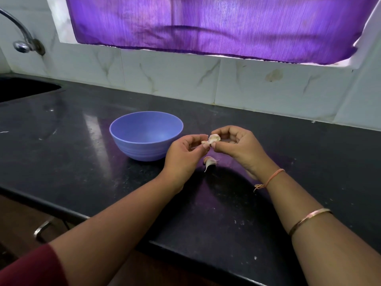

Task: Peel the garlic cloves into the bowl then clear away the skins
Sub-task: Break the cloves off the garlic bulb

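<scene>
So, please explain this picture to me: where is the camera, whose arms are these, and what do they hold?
There is no machine here. A person wears one camera on the head, so you look down along their own arms. The left hand and the right hand both pinch one garlic clove, above a black counter. A second clove lies on the counter beneath the hands. A blue bowl stands to their left; nothing shows inside it.
</scene>
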The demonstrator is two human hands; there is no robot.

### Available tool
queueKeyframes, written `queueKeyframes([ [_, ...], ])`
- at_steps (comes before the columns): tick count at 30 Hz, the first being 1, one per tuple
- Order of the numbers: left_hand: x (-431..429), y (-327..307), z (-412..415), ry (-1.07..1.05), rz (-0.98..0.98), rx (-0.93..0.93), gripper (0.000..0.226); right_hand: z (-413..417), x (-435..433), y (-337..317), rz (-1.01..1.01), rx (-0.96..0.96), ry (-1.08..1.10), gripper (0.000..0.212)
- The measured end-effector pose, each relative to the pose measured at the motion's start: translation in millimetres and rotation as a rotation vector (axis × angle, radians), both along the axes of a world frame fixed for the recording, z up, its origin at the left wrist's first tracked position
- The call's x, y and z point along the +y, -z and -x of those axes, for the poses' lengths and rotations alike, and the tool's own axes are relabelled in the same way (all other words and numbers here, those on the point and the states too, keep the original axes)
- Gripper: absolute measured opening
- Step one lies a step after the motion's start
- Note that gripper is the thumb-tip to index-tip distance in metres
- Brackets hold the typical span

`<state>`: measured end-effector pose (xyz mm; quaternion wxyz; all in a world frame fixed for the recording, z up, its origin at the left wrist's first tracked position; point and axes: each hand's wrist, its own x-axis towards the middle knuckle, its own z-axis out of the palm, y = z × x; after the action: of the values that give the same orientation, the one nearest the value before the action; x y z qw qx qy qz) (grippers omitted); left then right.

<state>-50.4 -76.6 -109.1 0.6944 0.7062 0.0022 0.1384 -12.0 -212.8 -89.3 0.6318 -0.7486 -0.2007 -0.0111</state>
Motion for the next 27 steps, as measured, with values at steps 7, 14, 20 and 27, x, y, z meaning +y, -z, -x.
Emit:
queueKeyframes([
  [7,-1.7,3.2,-3.1,-0.074,-0.124,-0.087,0.010,0.5,1.2,-4.5,-0.221,0.203,-0.030,0.012],
  [14,-2.0,5.1,-4.4,-0.071,-0.065,-0.093,0.015,-1.8,-0.4,-10.9,-0.514,0.401,0.003,0.020],
  [20,-2.2,3.4,-2.4,-0.061,-0.100,-0.088,0.026,4.2,1.9,-9.5,-0.213,0.405,-0.079,0.004],
  [27,-0.3,0.9,-1.4,-0.081,-0.112,-0.060,0.024,9.3,3.9,-7.1,0.053,0.139,-0.090,0.017],
])
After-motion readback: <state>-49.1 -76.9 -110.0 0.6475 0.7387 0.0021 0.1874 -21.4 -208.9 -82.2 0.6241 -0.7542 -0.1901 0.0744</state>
